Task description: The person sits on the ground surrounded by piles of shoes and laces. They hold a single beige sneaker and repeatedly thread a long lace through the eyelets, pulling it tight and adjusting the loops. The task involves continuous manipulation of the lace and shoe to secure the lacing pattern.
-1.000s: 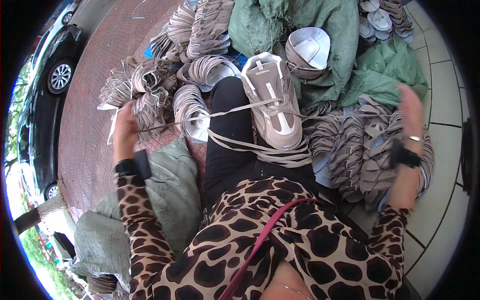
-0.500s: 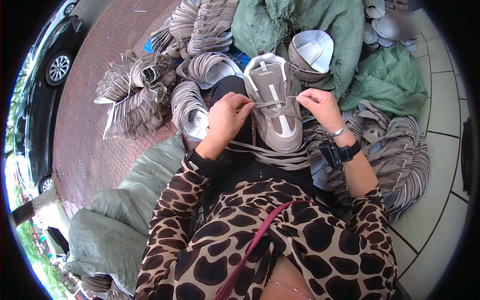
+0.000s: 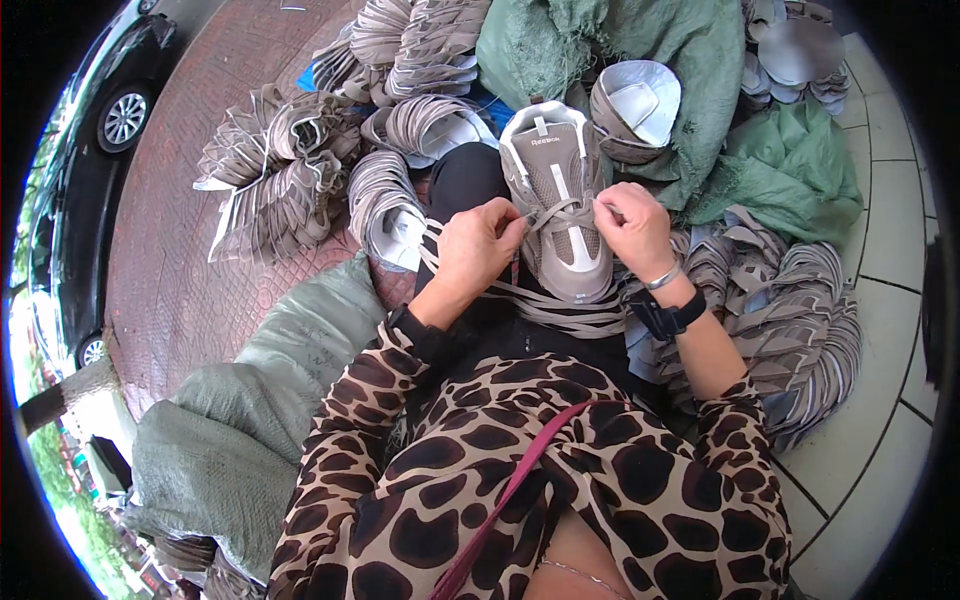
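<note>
A taupe shoe upper (image 3: pixel 570 270) with white trim and mesh rests on my lap between my knees, its toe end pointing toward me. A pale flat shoelace (image 3: pixel 546 212) crosses over its front in the lower eyelets. On the shoe's left side, my left hand (image 3: pixel 470 248) is closed in a pinch on a lace end. My right hand (image 3: pixel 637 228) pinches the other lace end close against the right edge; the fingertips partly hide it. Several loose laces (image 3: pixel 565 312) lie across my lap below the toe.
Nested stacks of similar uppers (image 3: pixel 385 205) lie on the red paving at left, with more stacks (image 3: pixel 800 320) at right. Green woven sacks (image 3: pixel 665 90) stand ahead; another sack (image 3: pixel 235 430) is at lower left. A black car (image 3: pixel 95 190) is parked at far left.
My right hand has moved in against the shoe's edge, and my left hand has shifted slightly down and right. The whole view has shifted a little.
</note>
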A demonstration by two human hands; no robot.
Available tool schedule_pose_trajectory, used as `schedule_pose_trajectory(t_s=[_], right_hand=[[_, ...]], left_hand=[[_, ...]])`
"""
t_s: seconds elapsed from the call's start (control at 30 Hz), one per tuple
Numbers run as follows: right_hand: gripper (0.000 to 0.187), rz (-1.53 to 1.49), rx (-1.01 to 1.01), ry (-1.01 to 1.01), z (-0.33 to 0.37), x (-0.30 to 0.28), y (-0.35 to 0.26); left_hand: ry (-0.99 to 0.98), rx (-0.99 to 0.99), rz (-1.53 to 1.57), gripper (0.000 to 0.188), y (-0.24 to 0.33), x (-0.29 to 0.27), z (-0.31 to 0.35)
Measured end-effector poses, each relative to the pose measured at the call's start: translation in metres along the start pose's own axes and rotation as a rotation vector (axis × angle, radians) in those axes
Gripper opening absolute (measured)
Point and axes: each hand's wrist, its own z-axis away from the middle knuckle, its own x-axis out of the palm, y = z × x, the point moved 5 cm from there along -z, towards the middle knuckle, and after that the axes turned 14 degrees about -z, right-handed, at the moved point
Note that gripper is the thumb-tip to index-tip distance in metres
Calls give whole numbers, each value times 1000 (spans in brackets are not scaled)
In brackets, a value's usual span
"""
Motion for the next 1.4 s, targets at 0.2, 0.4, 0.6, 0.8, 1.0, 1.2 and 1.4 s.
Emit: schedule_pose_trajectory(t_s=[0.2,0.4,0.6,0.8,1.0,1.2,1.4], right_hand=[[6,-139,128,-3,1,9,5],[7,-188,151,-24,1,8,10],[7,-189,181,-36,2,8,12],[7,-135,148,-56,0,8,10],[25,187,-142,-294,-26,-14,-17],[37,329,-541,-731,-70,-5,-34],[22,272,-442,-1040,-78,11,-16]], left_hand=[[40,1,28,21,5,-1,0],[-47,-68,132,18,3,9,-1],[-137,-54,300,18,1,16,-6],[108,20,-23,14,21,8,-5],[161,374,-506,18,44,-7,-10],[15,810,-608,22,36,-18,-40],[-207,836,-476,25,23,-4,-56]])
